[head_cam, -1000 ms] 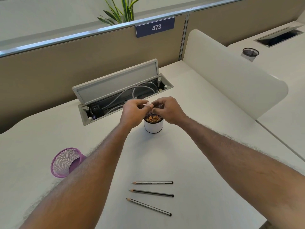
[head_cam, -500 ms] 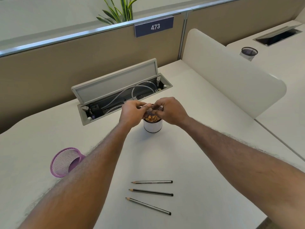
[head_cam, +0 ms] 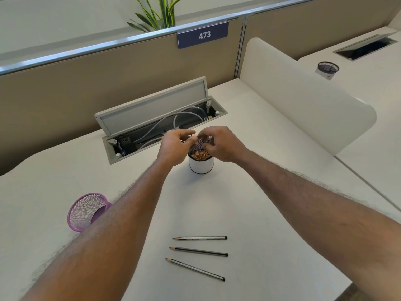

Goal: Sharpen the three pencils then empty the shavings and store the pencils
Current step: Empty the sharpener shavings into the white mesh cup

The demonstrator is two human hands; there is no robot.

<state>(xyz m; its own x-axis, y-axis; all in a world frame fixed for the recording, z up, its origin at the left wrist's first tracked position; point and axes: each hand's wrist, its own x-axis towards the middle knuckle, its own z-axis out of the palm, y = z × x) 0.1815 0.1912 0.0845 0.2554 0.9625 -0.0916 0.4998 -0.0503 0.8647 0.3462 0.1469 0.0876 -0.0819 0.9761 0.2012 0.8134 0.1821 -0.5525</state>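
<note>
A white desk [head_cam: 249, 192] fills most of the frame. A purple mesh cup [head_cam: 83, 210] is seen tipped over at the lower left. A white cup [head_cam: 201, 165] holding shavings [head_cam: 200, 154] stands at centre. Above it, the left hand [head_cam: 173, 146] and right hand [head_cam: 221, 143] are pinched around a small object; what it is cannot be told. Three pencils [head_cam: 198, 250] lie apart at lower centre.
</note>
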